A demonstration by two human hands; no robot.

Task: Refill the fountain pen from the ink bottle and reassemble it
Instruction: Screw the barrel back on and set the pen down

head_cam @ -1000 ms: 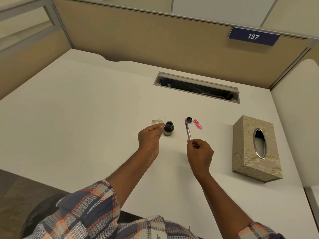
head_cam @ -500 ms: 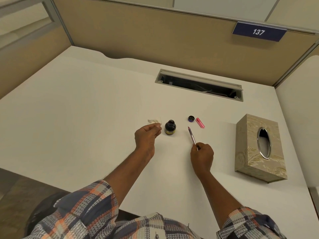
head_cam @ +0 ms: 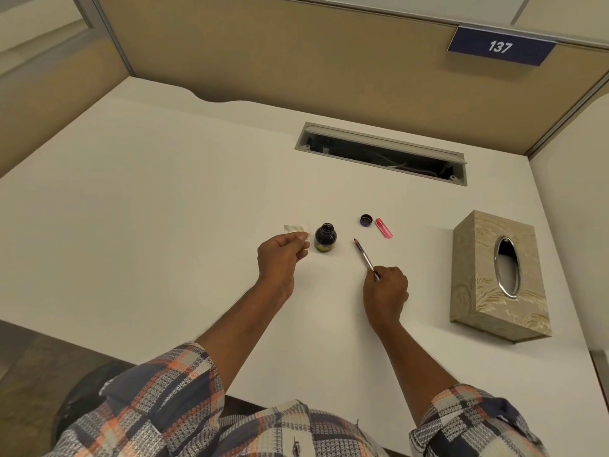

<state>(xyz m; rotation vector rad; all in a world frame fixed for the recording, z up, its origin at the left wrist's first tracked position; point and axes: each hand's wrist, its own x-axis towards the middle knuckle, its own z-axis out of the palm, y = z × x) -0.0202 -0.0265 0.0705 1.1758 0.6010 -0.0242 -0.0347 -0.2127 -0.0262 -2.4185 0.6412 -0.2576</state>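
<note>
A small dark ink bottle (head_cam: pixel 325 237) stands uncapped on the white desk (head_cam: pixel 164 209). Its dark cap (head_cam: pixel 366 220) lies to the right, and a pink pen part (head_cam: pixel 384 228) lies beside the cap. My right hand (head_cam: pixel 385 293) pinches the back end of the thin pen section (head_cam: pixel 365 258), whose nib points up and away, right of the bottle. My left hand (head_cam: pixel 281 255) is just left of the bottle, fingers closed on a scrap of white tissue (head_cam: pixel 296 228). Neither hand touches the bottle.
A patterned tissue box (head_cam: pixel 497 275) stands at the right. A cable slot (head_cam: pixel 382 153) opens in the desk behind the bottle. Tan partition walls close off the back and sides, with a sign reading 137 (head_cam: pixel 500 46).
My right hand has drawn the pen section back and lower, tilting it left. My left hand has pulled slightly away from the bottle, still with the tissue.
</note>
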